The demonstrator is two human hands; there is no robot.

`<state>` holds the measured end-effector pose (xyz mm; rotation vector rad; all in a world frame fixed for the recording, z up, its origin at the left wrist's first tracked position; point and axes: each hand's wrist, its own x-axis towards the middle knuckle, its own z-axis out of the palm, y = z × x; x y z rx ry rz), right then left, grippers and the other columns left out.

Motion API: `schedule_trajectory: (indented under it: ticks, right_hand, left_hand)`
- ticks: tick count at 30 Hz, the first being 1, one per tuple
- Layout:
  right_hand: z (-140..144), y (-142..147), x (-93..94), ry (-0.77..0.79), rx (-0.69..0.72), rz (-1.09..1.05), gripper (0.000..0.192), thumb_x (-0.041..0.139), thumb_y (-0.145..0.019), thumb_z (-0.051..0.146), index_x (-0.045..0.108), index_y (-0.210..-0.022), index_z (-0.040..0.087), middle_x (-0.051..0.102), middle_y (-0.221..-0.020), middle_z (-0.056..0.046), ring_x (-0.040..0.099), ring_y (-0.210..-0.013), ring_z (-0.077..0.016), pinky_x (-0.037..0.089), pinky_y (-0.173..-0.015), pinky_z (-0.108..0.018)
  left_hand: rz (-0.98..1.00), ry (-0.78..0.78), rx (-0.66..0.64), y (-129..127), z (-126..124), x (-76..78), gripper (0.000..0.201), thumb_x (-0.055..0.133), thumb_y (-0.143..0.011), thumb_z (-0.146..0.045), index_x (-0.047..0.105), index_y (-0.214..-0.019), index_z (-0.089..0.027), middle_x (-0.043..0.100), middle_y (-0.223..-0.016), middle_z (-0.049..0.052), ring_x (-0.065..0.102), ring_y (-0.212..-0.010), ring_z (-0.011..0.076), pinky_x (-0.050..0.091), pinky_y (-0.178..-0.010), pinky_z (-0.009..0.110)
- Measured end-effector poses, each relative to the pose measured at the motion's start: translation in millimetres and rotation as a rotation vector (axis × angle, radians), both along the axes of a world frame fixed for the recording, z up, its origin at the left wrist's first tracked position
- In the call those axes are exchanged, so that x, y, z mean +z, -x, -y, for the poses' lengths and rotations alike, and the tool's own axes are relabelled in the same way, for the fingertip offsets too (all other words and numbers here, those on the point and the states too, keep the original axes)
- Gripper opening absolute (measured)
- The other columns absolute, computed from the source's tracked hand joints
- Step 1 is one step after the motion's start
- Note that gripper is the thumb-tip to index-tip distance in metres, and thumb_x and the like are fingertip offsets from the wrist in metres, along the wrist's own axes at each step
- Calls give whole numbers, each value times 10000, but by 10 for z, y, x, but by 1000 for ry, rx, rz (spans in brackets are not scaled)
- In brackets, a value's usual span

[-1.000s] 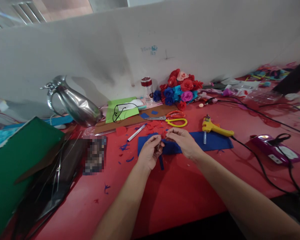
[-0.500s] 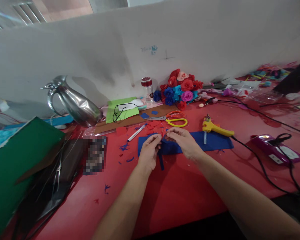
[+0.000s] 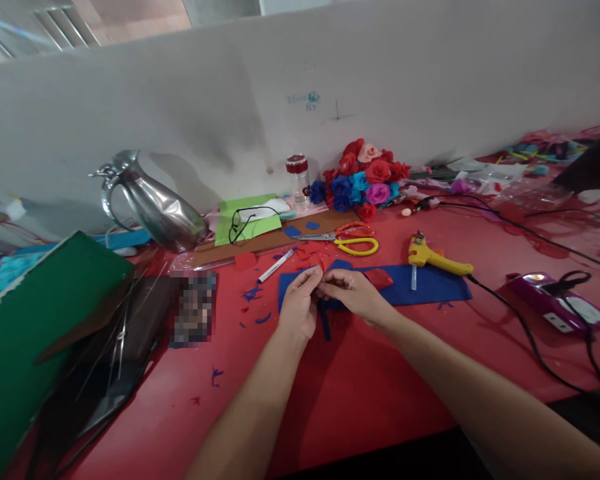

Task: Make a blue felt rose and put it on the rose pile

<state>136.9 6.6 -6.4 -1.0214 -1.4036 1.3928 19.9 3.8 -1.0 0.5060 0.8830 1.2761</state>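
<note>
My left hand point(image 3: 299, 306) and my right hand point(image 3: 351, 294) meet fingertip to fingertip over a blue felt sheet point(image 3: 430, 283) on the red table point(image 3: 360, 393). Between the fingers is a small red piece point(image 3: 323, 265), pinched from both sides; a thin wire stem seems to run down from it, but it is too small to be sure. A red felt scrap point(image 3: 379, 277) lies on the blue sheet just right of my right hand. A blue strip point(image 3: 324, 327) hangs below my hands.
A yellow glue gun point(image 3: 433, 259) with a black cord lies right of the felt. Scissors point(image 3: 347, 239), a white marker point(image 3: 277, 265), a bunch of felt roses point(image 3: 363, 179), a small jar point(image 3: 299, 176), a steel jug point(image 3: 153, 203), green card point(image 3: 40, 313) and a purple power strip point(image 3: 560, 303) surround the area.
My right hand has slid left toward my left hand, uncovering the red scrap on the blue felt. The camera shifted slightly.
</note>
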Motion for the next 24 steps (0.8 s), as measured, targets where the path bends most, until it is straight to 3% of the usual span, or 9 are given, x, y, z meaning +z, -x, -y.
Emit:
schedule_trajectory:
  ticks: [6, 18, 24]
  right_hand:
    - [-17, -52, 24, -65, -3, 100, 152, 627, -705, 357, 668, -712, 210, 651, -661, 0, 579, -633, -156, 462, -650, -291]
    - [-21, -106, -4, -170, -47, 273, 167, 574, -744, 325, 695, -745, 211, 665, -681, -1, 572, -618, -155, 422, -618, -280]
    - [-19, -104, -13, -174, -44, 262, 164, 572, -746, 330, 690, -727, 217, 649, -645, 4, 562, -607, -159, 413, -603, -281]
  left_hand:
    - [-175, -84, 55, 111, -40, 39, 273, 836, -506, -313, 673, -663, -161, 614, -641, -24, 479, -580, 73, 372, -585, 217]
    - [-369, -170, 46, 133, -23, 89, 182, 790, -588, -303, 700, -659, -161, 643, -666, 1, 543, -670, 112, 416, -694, 248]
    - [-408, -200, 3, 131, -23, 97, 192, 761, -617, -332, 690, -667, -161, 627, -672, -2, 510, -657, 107, 406, -671, 230]
